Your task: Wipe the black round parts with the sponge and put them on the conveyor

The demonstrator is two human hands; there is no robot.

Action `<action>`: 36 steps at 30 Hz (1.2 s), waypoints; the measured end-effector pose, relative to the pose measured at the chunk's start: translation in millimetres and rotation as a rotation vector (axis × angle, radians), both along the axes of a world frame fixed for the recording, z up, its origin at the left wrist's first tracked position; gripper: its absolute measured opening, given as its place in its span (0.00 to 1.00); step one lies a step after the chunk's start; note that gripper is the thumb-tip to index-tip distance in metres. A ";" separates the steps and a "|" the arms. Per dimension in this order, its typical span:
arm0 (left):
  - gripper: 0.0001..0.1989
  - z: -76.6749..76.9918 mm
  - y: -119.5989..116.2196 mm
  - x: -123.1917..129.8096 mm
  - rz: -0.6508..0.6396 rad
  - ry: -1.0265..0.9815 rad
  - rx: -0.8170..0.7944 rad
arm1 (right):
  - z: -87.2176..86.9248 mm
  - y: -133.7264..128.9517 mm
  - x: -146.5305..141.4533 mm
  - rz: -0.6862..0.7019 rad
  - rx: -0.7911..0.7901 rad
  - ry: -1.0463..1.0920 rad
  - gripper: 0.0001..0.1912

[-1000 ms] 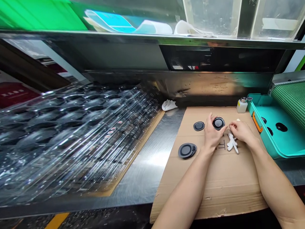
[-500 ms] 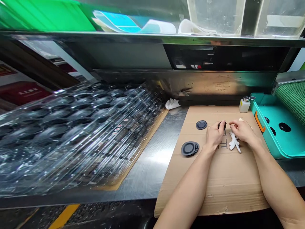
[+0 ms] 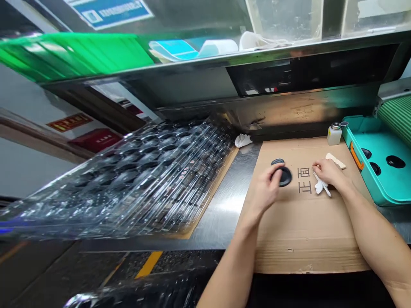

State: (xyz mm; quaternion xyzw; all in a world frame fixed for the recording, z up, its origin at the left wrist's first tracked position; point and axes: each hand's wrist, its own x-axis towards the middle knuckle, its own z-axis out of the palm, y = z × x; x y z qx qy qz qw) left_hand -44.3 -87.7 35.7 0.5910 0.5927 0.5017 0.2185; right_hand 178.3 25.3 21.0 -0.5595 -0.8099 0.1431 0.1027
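My left grip (image 3: pixel 268 188) pinches a black rubber disc (image 3: pixel 284 176) over the cardboard sheet (image 3: pixel 308 244); right grip (image 3: pixel 328 171) curled beside a white cloth (image 3: pixel 321 185), can't tell if holding.

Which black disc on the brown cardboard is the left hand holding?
The round black disc in the left hand, its fingers on the rim; the other black disc lies flat just beyond it, untouched.
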 end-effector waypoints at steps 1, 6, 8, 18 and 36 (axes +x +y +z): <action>0.18 2.0 -12.5 -17.2 0.045 0.017 -0.025 | -0.4 -0.5 -0.4 -0.004 -0.011 0.005 0.15; 0.23 -1.2 -46.8 -85.7 0.074 0.064 -0.226 | -3.1 -1.8 -1.3 -0.012 -0.042 0.014 0.15; 0.23 -5.8 -46.0 -95.4 0.049 0.115 -0.263 | -4.2 -1.9 -1.3 -0.012 -0.049 0.019 0.15; 0.20 -30.0 -11.3 -91.6 -0.159 0.491 -0.331 | -2.9 -5.8 -3.8 -0.020 -0.084 0.039 0.15; 0.19 2.8 5.5 -66.5 -0.426 0.738 -0.449 | 58.5 -150.6 25.5 0.180 0.537 0.567 0.16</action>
